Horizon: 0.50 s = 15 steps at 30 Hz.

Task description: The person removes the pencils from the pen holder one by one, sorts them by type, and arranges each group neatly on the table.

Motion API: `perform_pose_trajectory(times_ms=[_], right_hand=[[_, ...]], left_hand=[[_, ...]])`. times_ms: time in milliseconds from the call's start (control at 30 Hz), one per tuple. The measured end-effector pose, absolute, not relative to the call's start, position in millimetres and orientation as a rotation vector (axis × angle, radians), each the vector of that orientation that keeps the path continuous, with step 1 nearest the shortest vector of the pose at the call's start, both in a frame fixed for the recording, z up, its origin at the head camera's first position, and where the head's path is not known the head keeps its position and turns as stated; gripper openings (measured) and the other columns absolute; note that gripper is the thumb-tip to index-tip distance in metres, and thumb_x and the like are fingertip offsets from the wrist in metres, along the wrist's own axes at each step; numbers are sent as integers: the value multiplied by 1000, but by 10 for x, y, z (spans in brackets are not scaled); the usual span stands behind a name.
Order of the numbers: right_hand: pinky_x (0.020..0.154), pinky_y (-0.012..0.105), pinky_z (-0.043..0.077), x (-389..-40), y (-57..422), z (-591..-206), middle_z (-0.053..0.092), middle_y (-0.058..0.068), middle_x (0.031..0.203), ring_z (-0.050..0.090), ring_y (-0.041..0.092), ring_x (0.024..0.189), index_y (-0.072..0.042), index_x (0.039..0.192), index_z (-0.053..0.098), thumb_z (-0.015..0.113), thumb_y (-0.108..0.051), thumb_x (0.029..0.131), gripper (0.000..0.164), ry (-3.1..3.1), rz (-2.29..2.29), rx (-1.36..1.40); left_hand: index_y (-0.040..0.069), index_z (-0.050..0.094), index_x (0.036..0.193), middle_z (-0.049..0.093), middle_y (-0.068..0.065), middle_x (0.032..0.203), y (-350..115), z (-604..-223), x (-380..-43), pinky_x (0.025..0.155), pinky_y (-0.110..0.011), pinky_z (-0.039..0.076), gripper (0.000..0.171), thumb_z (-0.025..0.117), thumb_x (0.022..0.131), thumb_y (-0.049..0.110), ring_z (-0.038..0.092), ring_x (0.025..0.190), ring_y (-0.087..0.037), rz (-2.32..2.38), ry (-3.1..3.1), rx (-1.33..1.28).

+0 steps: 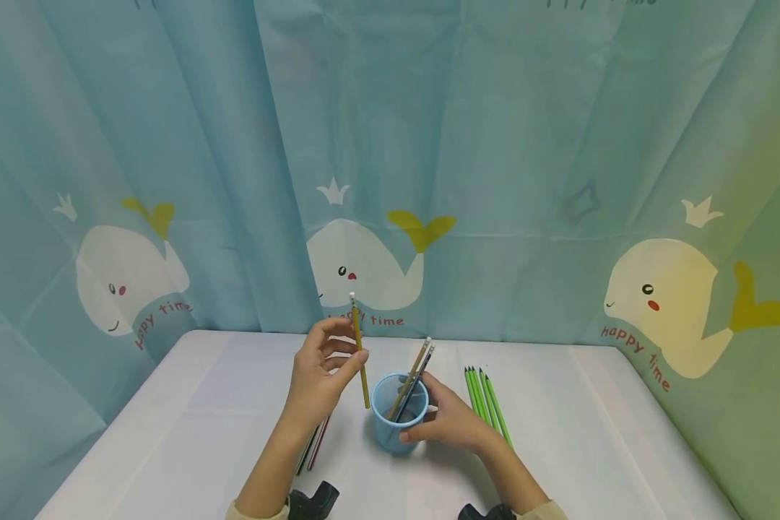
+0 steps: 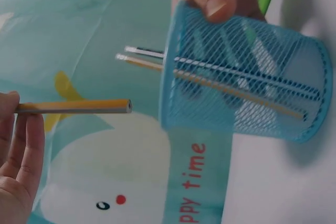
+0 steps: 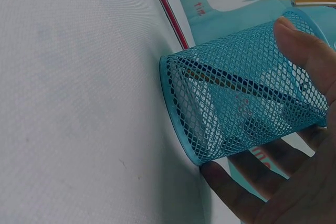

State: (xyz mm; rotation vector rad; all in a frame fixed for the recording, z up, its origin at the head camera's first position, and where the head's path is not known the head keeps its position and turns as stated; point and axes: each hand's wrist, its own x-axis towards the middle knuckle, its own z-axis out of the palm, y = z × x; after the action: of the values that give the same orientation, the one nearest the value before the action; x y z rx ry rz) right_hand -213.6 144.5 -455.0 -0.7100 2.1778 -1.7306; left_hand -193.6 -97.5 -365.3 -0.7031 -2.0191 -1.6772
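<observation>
My left hand (image 1: 325, 368) pinches a yellow pencil (image 1: 360, 354) between thumb and fingers, its white eraser end up. The pencil's lower end hangs just left of the rim of a blue mesh pencil cup (image 1: 398, 433). In the left wrist view the same pencil (image 2: 79, 107) points at the cup's mouth, apart from it. Around the cup's right side curls my right hand (image 1: 455, 415), thumb in front and fingers behind. Inside the cup lean a yellow pencil (image 1: 408, 379) and a dark pencil (image 1: 419, 380), eraser ends above the rim.
Several green pencils (image 1: 484, 397) lie to the right of the cup, partly behind the right forearm. A red pencil (image 1: 319, 442) and a dark pencil (image 1: 308, 451) lie near the left forearm on the white table (image 1: 188, 433). A blue whale-print curtain (image 1: 520, 144) hangs behind.
</observation>
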Motion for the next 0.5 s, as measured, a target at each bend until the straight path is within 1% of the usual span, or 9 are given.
perform_pose_trajectory(times_ms=[233, 367, 500], right_hand=[[98, 47, 53, -2144, 1454, -4545, 57, 10, 137, 54, 32, 127, -12, 142, 43, 88, -15, 72, 83, 2188, -1728, -714], [98, 47, 53, -2151, 1460, -4559, 56, 10, 138, 53, 32, 128, -13, 143, 42, 88, -15, 73, 84, 2179, -1726, -709], [99, 49, 52, -2148, 1458, -4569, 55, 10, 139, 52, 32, 129, -12, 144, 41, 88, -16, 73, 85, 2162, -1732, -714]], left_hand=[[6, 55, 128, 60, -17, 118, -1143, -3591, -1985, 77, -25, 59, 43, 71, 89, -2, 65, 93, -18, -1676, -1983, -630], [5, 55, 128, 59, -18, 117, -1232, -3590, -2008, 77, -25, 59, 42, 71, 89, -1, 65, 92, -15, -1675, -1987, -573], [4, 56, 128, 58, -17, 115, -1302, -3611, -2037, 76, -25, 59, 41, 70, 89, -2, 65, 92, -17, -1691, -1974, -526]])
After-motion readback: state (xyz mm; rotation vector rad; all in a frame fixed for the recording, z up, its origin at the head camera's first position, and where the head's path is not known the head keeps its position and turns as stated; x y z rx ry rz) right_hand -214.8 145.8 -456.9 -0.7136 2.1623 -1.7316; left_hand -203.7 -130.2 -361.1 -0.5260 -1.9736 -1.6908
